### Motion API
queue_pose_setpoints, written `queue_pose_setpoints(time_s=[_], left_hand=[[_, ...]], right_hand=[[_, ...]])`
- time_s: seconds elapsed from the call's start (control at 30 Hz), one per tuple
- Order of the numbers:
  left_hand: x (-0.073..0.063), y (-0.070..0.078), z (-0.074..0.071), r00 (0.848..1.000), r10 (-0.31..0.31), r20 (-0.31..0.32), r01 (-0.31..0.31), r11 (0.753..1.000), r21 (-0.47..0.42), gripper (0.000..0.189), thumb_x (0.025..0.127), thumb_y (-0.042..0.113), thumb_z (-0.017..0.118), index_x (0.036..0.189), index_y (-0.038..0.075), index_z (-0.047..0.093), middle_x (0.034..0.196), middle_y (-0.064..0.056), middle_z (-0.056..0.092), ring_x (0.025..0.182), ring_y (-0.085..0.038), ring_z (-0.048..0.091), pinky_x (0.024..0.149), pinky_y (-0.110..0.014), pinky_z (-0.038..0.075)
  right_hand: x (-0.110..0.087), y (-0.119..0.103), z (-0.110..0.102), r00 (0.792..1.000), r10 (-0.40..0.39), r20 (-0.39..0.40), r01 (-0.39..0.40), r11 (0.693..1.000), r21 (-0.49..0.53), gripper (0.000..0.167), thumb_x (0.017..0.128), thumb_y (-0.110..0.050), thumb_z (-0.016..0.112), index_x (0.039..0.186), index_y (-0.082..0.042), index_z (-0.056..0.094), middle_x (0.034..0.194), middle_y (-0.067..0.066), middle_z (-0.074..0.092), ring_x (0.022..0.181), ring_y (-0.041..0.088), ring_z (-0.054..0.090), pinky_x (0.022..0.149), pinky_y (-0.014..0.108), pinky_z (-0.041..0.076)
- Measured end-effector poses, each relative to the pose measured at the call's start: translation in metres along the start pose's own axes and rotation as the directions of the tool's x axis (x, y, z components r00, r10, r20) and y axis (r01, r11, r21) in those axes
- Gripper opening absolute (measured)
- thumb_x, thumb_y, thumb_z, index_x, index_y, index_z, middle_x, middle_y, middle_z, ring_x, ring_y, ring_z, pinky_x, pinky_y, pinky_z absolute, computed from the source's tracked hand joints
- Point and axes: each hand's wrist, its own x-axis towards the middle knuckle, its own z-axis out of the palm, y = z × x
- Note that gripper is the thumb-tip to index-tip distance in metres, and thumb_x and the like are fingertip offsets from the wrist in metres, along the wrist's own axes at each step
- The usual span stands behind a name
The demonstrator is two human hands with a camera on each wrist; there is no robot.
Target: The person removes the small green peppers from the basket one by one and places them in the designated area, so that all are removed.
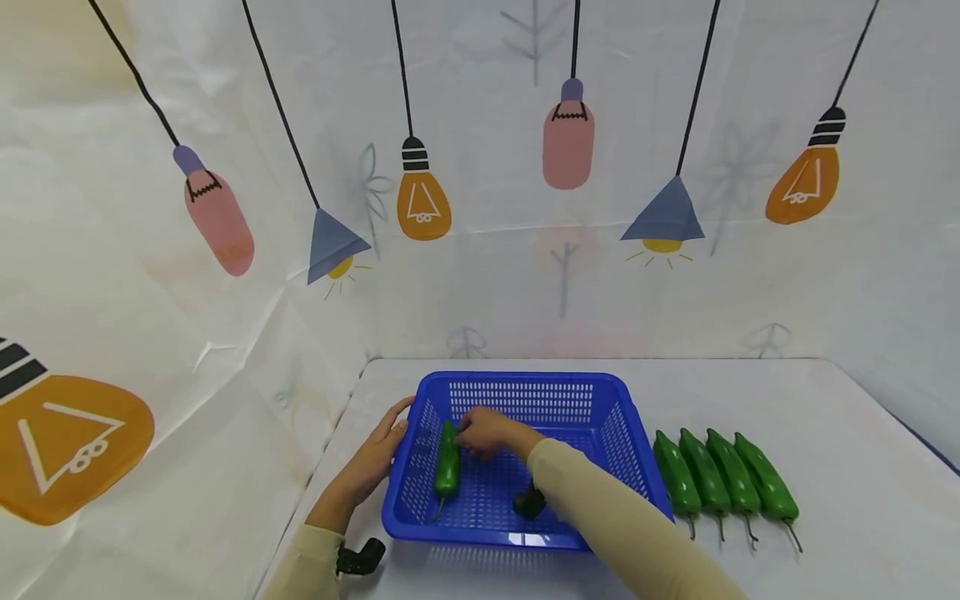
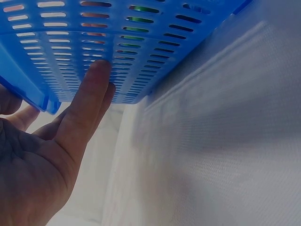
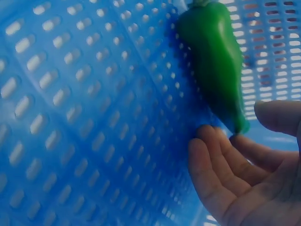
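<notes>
A blue perforated basket (image 1: 517, 533) stands on the white table. Inside, along its left wall, lies a green chili pepper (image 1: 447, 467) with its stem toward the near side. My right hand (image 1: 491, 433) is in the basket beside the pepper's far end. In the right wrist view, the thumb stands apart from the loosely bent fingers (image 3: 225, 165), and the tip of the pepper (image 3: 216, 61) is close to the forefinger; contact is unclear. My left hand (image 1: 375, 458) rests against the basket's left side, with extended fingers (image 2: 87, 103) touching the slotted outer wall (image 2: 117, 56).
Several green chili peppers (image 1: 727, 479) lie side by side on the table (image 1: 847, 433), right of the basket, stems toward the near edge. A white cloth printed with hanging lamps (image 1: 487, 292) encloses the back and left. Dark wrist cameras (image 1: 362, 557) are on both wrists.
</notes>
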Motion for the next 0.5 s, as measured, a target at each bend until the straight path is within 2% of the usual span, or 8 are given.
queue_pose_setpoints(time_s=[0.27,0.5], left_hand=[[0.0,0.0,0.0,1.0,0.006,0.015,-0.006,1.0,0.005,0.051,0.113,0.036,0.029,0.161,0.023,0.018,0.139,-0.029,0.049,0.106,-0.032,0.062,0.079,-0.044,0.054],[0.0,0.001,-0.001,1.0,0.009,0.022,-0.009,1.0,0.001,0.051,0.114,0.034,0.029,0.162,0.022,0.017,0.135,-0.03,0.051,0.102,-0.032,0.063,0.078,-0.044,0.054]], right_hand=[[0.007,0.002,0.006,1.0,0.011,-0.006,-0.011,1.0,-0.019,0.033,0.094,-0.01,0.07,0.12,0.009,0.064,0.09,0.012,0.066,0.08,0.025,0.067,0.07,0.04,0.059],[0.014,0.005,0.011,1.0,0.016,-0.022,-0.016,1.0,0.015,0.031,0.094,-0.006,0.068,0.119,0.011,0.063,0.095,0.015,0.066,0.082,0.027,0.068,0.067,0.039,0.059]])
